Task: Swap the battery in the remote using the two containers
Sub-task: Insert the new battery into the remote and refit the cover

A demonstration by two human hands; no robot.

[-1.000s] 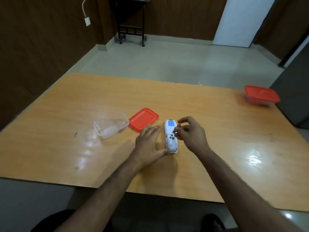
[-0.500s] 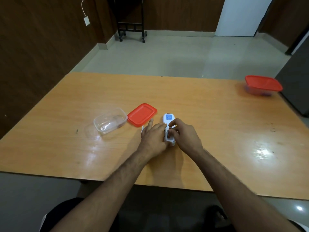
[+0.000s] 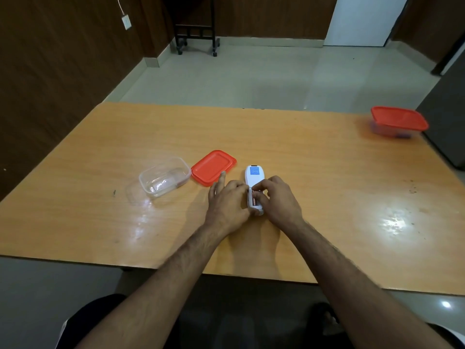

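A white remote lies face down mid-table with its battery bay open. A battery shows in the bay between my hands. My left hand presses against the remote's left side, index finger stretched out. My right hand is curled over the bay, fingertips on the battery. An open clear container stands to the left, its red lid flat beside it. A second container with a red lid on sits at the far right.
The wooden table ends close to my body at the front edge. A dark cabinet stands past the right edge. A black wheeled stand is on the floor beyond the table.
Both hands closed in on the remote's lower half. My right hand, raised and pinching a second ago, came down onto the battery bay. My left hand slid against the remote's side.
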